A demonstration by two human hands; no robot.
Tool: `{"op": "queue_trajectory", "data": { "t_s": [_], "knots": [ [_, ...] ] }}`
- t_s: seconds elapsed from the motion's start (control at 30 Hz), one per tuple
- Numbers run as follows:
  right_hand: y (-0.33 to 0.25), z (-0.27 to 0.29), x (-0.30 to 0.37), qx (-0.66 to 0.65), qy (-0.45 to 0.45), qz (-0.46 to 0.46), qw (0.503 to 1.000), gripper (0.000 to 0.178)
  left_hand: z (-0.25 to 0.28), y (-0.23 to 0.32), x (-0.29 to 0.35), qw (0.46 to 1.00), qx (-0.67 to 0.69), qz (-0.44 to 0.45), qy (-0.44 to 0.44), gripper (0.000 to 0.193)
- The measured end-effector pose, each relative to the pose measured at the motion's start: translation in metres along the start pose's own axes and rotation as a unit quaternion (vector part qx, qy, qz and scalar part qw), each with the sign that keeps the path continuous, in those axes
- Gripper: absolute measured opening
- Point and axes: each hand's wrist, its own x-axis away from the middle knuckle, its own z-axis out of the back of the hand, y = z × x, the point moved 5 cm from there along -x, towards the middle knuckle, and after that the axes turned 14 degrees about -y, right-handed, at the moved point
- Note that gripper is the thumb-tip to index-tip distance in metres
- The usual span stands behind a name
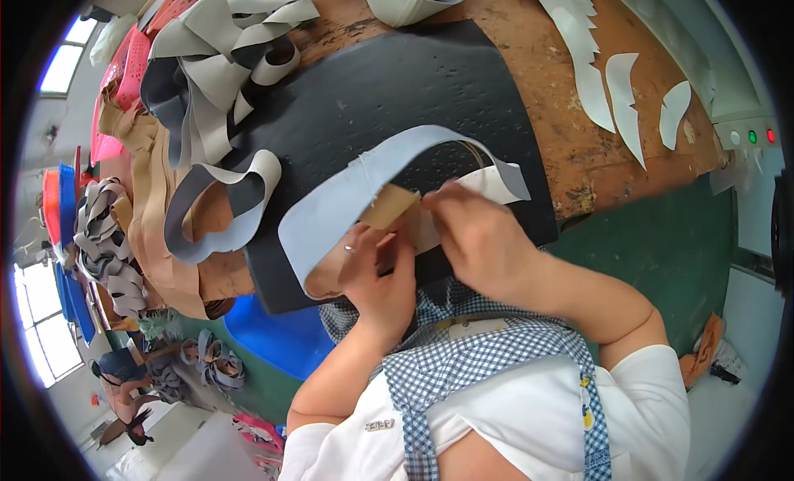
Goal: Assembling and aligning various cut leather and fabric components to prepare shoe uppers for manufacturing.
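A long pale blue-grey strip (347,196) of leather-like material curves in a loop over the black mat (397,80). My left hand (380,270) is closed on the strip's tan-backed part at the near side, thumb and fingers bent. A small stiff tan piece (390,206) stands up between my hands. My right hand (484,237) is pinched beside that piece, slightly blurred; whatever lies between its fingertips is too small to make out. Under the strip's right end a white curved piece (495,183) lies on the mat.
Left of the mat lie a looped grey strip (236,224), a heap of grey strips (203,76) and tan strips (149,183). A rolled strip (413,5) sits at the back. White cut pieces (624,100) lie on the worn wooden table (571,171). Another person (124,390) is far left.
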Motion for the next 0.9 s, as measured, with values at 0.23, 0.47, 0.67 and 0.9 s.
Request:
{"op": "queue_trajectory", "data": {
  "t_s": [0.23,0.47,0.67,0.9],
  "knots": [
    [0.003,0.003,-0.002,-0.089,-0.1,-0.094,0.986,0.039,0.011,-0.003,0.017,0.987,0.035,-0.148,-0.056,0.037],
    [0.014,0.005,-0.002,-0.144,-0.029,-0.114,0.983,0.035,0.009,0.007,-0.001,0.987,-0.05,-0.053,-0.145,0.036],
    [0.011,0.008,0.011,-0.091,0.056,-0.06,0.992,0.016,-0.001,0.009,0.004,0.982,-0.142,-0.085,-0.093,0.023],
    [0.009,0.001,0.006,-0.026,0.066,-0.072,0.995,0.016,0.001,0.011,0.0,0.97,-0.181,-0.086,-0.137,0.031]
  ]
}}
